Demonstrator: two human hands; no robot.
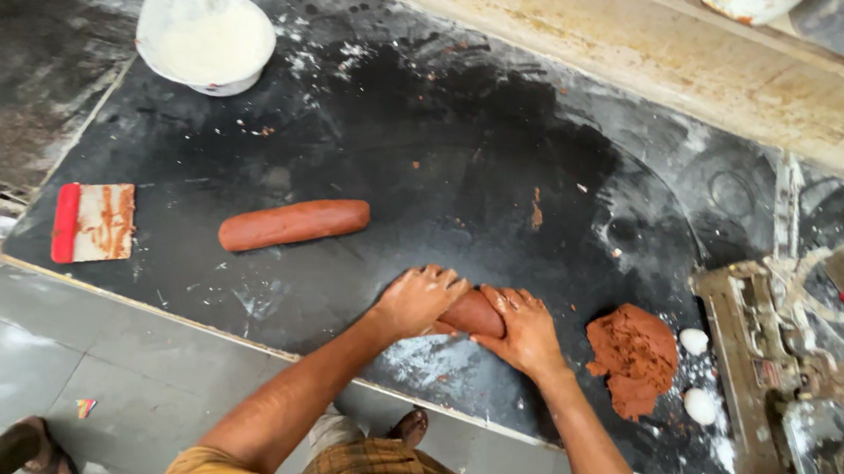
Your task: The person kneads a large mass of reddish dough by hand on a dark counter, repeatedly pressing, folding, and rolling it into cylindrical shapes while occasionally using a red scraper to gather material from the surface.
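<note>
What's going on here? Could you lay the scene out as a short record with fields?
Surface: dark slab dusted with white powder
Left hand: palm down on a brown dough roll
Right hand: pressed on the same roll, from the other side
Finished piece: long brown dough log, lying apart near the slab's middle
Loose dough: rough brown lump beside the right hand
Tools: red-handled scraper smeared with dough; white bowl of powder
Right edge: metal machine
</note>
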